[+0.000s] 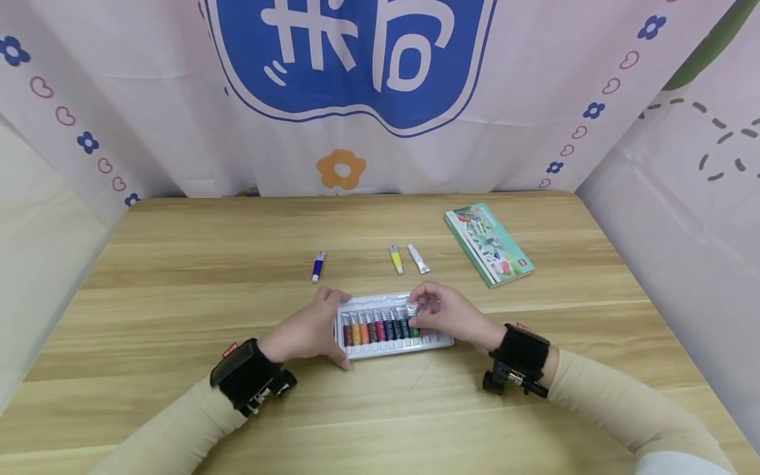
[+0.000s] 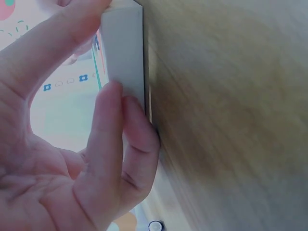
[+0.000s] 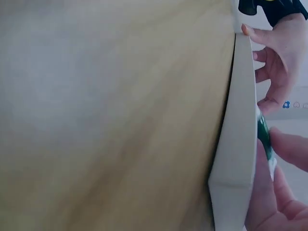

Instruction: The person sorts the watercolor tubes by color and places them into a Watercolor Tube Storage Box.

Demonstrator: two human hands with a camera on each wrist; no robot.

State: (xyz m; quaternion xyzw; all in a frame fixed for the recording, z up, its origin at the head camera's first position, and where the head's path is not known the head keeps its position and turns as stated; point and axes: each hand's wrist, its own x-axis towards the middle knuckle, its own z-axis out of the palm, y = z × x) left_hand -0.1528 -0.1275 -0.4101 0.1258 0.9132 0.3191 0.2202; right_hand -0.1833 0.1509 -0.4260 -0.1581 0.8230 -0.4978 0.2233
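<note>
A white plastic tray (image 1: 441,342) holding a row of several coloured paint tubes lies on the wooden table in front of me. My left hand (image 1: 334,327) grips the tray's left end, thumb on the near edge and fingers on the far edge; the left wrist view shows those fingers (image 2: 108,125) curled on the tray wall (image 2: 124,53). My right hand (image 1: 418,309) pinches the green paint tube (image 1: 413,328) at the right end of the row. In the right wrist view the green tube (image 3: 263,137) lies against the tray's rim (image 3: 240,120) under my fingers (image 3: 288,149).
Three loose tubes lie beyond the tray: a purple one (image 1: 318,266), a yellow one (image 1: 395,259) and a white one (image 1: 418,258). A green paint box (image 1: 488,243) sits at the back right. Patterned cloth walls surround the table (image 1: 178,277).
</note>
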